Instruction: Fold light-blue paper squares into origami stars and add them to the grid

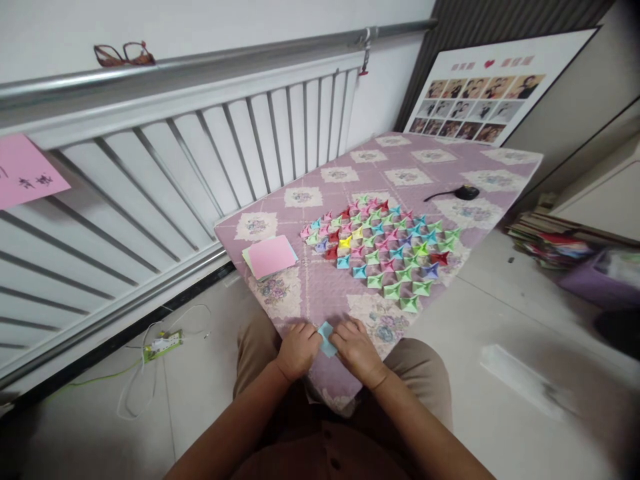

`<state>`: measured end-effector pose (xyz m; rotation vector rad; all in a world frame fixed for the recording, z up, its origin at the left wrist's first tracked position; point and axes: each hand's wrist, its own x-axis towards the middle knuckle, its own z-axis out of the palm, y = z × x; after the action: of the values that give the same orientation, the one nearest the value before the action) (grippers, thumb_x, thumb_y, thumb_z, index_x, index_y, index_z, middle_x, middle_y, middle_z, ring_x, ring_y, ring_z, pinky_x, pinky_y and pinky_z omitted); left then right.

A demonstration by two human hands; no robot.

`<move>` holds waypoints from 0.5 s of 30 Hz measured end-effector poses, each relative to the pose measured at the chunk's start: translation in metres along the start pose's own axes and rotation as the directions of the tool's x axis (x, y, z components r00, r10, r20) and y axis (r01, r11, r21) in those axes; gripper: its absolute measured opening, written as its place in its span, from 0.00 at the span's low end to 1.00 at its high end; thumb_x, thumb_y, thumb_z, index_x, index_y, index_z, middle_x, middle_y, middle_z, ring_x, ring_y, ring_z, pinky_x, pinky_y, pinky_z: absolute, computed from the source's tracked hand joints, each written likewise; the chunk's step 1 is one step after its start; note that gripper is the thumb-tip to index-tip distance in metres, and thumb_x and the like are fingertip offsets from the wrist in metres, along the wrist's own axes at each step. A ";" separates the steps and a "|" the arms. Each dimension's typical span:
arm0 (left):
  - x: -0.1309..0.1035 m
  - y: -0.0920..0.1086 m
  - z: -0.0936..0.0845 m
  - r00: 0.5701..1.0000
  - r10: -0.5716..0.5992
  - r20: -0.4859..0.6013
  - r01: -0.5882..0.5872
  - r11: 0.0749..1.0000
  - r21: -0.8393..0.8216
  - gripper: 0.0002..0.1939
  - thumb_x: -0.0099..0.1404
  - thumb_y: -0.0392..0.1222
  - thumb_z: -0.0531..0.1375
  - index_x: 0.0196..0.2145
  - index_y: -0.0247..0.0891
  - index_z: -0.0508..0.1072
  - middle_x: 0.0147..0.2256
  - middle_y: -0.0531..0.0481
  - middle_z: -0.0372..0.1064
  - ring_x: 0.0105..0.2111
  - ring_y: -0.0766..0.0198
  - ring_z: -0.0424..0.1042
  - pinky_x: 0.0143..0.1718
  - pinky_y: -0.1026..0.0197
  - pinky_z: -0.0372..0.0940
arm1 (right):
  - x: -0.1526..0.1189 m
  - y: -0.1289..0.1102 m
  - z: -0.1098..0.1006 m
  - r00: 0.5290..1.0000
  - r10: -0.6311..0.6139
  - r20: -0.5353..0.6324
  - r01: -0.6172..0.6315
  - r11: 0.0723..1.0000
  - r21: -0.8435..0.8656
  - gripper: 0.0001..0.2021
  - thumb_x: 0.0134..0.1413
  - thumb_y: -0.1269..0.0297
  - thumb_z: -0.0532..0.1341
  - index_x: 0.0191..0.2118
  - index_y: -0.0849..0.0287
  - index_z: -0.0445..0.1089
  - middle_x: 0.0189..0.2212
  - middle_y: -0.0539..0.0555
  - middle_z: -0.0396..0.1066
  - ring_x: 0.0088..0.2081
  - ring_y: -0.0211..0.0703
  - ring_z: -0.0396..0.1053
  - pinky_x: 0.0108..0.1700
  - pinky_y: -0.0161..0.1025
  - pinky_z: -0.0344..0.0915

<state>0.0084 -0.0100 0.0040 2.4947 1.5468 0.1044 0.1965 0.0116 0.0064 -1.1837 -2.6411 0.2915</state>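
Note:
Between my two hands, close to the near corner of the table, is a small piece of light blue folded paper [327, 339]. My left hand [300, 349] pinches its left side with curled fingers. On its right side my right hand [358, 349] grips it the same way. The fingertips partly hide the paper's edges. Beyond my hands, many small folded paper shapes [373, 257] in green, pink, blue, red, yellow and purple stand in slanting rows. A stack of coloured paper sheets [273, 257], pink on top, lies to the left.
A flowered purple tablecloth [320, 283] covers the table. Farther back lies a black ladle [465, 193]. A white radiator [240, 147] runs along the left, with glasses [125, 55] on the pipe above. A power strip [164, 345] with cables rests on the floor. A photo board [470, 93] leans behind.

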 end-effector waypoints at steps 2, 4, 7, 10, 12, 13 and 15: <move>-0.003 0.001 -0.001 0.999 -0.034 0.003 0.034 0.999 -0.021 0.08 0.67 0.40 0.53 0.37 0.40 0.72 0.38 0.46 0.66 0.41 0.55 0.61 0.43 0.53 0.56 | -0.003 0.002 0.002 1.000 0.028 0.001 -0.028 0.998 0.059 0.06 0.55 0.67 0.58 0.37 0.54 0.71 0.35 0.53 0.69 0.42 0.45 0.61 0.53 0.45 0.48; -0.005 0.001 -0.001 0.998 -0.065 -0.004 0.065 0.996 -0.053 0.07 0.65 0.41 0.54 0.37 0.40 0.73 0.39 0.46 0.67 0.42 0.55 0.61 0.44 0.53 0.55 | -0.006 0.004 0.004 0.998 0.064 -0.013 -0.062 0.993 0.103 0.06 0.55 0.67 0.58 0.37 0.54 0.72 0.35 0.53 0.70 0.43 0.45 0.61 0.52 0.44 0.49; -0.008 0.001 0.002 0.986 -0.156 -0.050 0.148 0.979 -0.139 0.07 0.64 0.41 0.56 0.34 0.41 0.73 0.38 0.48 0.67 0.42 0.56 0.61 0.45 0.53 0.54 | -0.011 0.007 0.007 0.990 0.134 -0.044 -0.127 0.981 0.145 0.06 0.57 0.65 0.58 0.36 0.54 0.72 0.36 0.53 0.70 0.43 0.44 0.62 0.51 0.44 0.49; -0.009 0.002 0.004 0.960 -0.266 -0.090 0.241 0.945 -0.222 0.06 0.63 0.40 0.57 0.31 0.41 0.73 0.36 0.49 0.67 0.41 0.57 0.62 0.45 0.54 0.54 | -0.014 0.009 0.008 0.975 0.212 -0.062 -0.199 0.965 0.169 0.06 0.57 0.62 0.58 0.34 0.54 0.72 0.35 0.52 0.69 0.43 0.45 0.62 0.51 0.44 0.49; -0.009 0.003 0.004 0.944 -0.318 -0.089 0.286 0.922 -0.262 0.06 0.63 0.41 0.57 0.30 0.41 0.73 0.35 0.49 0.68 0.40 0.58 0.63 0.45 0.54 0.53 | -0.014 0.008 0.007 0.964 0.257 -0.067 -0.242 0.954 0.176 0.06 0.57 0.61 0.59 0.33 0.54 0.71 0.35 0.52 0.69 0.43 0.45 0.62 0.50 0.44 0.49; -0.008 0.004 0.004 0.939 -0.333 -0.085 0.298 0.913 -0.278 0.07 0.63 0.42 0.58 0.29 0.41 0.73 0.35 0.49 0.68 0.40 0.58 0.63 0.45 0.54 0.53 | -0.014 0.007 0.006 0.960 0.272 -0.068 -0.257 0.950 0.178 0.07 0.57 0.60 0.59 0.32 0.54 0.71 0.35 0.52 0.69 0.43 0.45 0.62 0.50 0.44 0.48; -0.008 0.005 0.002 0.935 -0.345 -0.081 0.307 0.903 -0.300 0.08 0.63 0.43 0.58 0.29 0.41 0.73 0.34 0.50 0.68 0.40 0.58 0.63 0.45 0.53 0.52 | -0.013 0.006 0.003 0.954 0.291 -0.068 -0.275 0.944 0.181 0.08 0.58 0.59 0.58 0.32 0.54 0.71 0.35 0.52 0.69 0.42 0.45 0.63 0.50 0.44 0.48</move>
<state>0.0096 -0.0193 0.0030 2.0159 1.8341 0.4151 0.2083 0.0050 -0.0001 -1.4785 -2.3105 0.4880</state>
